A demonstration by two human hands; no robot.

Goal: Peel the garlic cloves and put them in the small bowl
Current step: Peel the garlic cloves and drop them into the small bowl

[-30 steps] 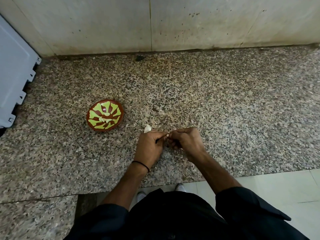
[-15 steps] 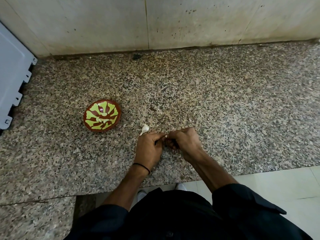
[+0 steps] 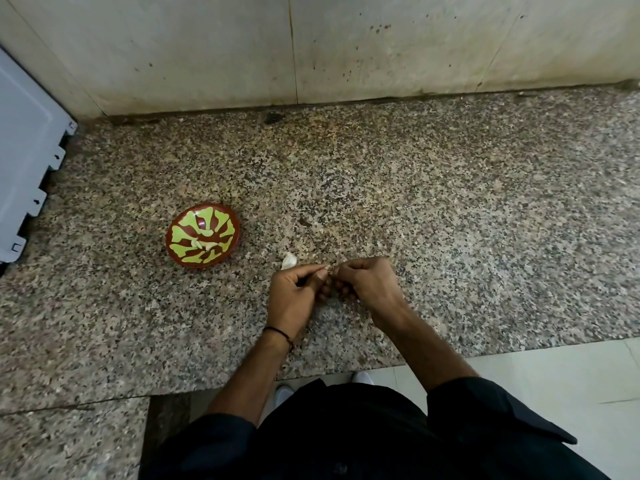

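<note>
A small red bowl point(image 3: 203, 240) with a yellow-green pattern sits on the granite counter point(image 3: 450, 220), left of my hands, with a few pale peeled cloves inside. My left hand point(image 3: 296, 294) and my right hand point(image 3: 367, 282) meet fingertip to fingertip over the counter and pinch a garlic clove point(image 3: 329, 269) between them; only a sliver of it shows. A white unpeeled clove point(image 3: 289, 260) lies on the counter just beyond my left hand's knuckles.
A white plastic panel point(image 3: 24, 178) stands at the far left edge. A stained tiled wall point(image 3: 346, 46) rises behind the counter. The counter's front edge runs below my wrists, with pale floor tiles point(image 3: 554, 382) to the right.
Both hands stay pressed together at the clove, working it with small finger movements. The view has shifted slightly. The loose clove and the bowl have not moved.
</note>
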